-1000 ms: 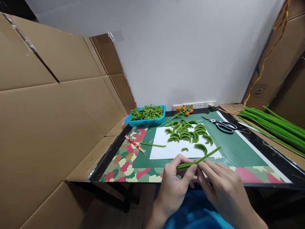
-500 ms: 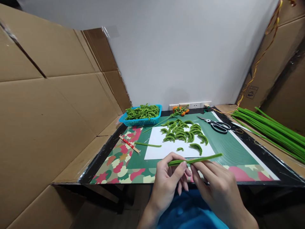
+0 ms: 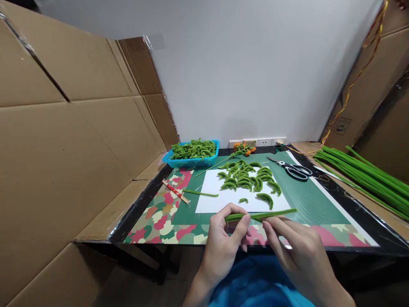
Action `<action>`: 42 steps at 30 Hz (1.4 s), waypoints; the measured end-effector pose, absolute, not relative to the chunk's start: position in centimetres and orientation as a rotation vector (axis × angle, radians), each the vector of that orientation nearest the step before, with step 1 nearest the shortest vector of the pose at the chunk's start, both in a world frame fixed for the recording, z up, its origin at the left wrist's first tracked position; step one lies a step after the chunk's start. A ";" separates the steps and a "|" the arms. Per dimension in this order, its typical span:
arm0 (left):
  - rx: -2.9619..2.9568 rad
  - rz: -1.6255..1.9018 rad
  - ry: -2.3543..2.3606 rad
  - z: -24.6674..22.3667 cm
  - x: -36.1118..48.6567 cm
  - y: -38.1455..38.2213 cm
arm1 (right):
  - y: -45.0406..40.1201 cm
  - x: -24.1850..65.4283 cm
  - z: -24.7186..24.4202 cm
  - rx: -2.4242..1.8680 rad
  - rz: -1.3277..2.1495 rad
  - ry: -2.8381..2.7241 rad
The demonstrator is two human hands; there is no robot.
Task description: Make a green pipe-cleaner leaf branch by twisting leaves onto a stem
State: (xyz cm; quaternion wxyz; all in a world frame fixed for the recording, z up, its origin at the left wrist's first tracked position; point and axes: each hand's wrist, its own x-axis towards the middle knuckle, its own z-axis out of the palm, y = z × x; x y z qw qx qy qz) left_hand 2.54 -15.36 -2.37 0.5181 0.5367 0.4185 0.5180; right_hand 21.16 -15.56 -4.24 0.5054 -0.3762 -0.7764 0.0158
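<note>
Green strip levelled (pinched in left hand).

A green, pattern-bordered mat lies on the black table.

2 hands, 1 basket, 1 pair of scissors, 1 white sheet

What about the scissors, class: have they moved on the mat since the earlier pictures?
No: the scissors lie at the same spot on the mat, reaching its white edge as before; only the view shifted.
</note>
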 end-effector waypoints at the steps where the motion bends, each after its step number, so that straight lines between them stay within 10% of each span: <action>1: 1.299 1.261 1.038 -2.4 2.4 -15.3 | -15.5 21.4 -4.4 -0.917 0.012 -1.864; 42: 1.403 1.038 0.958 -1.8 2.0 -15.8 | -15.2 22.8 -3.8 -0.720 -0.206 -1.918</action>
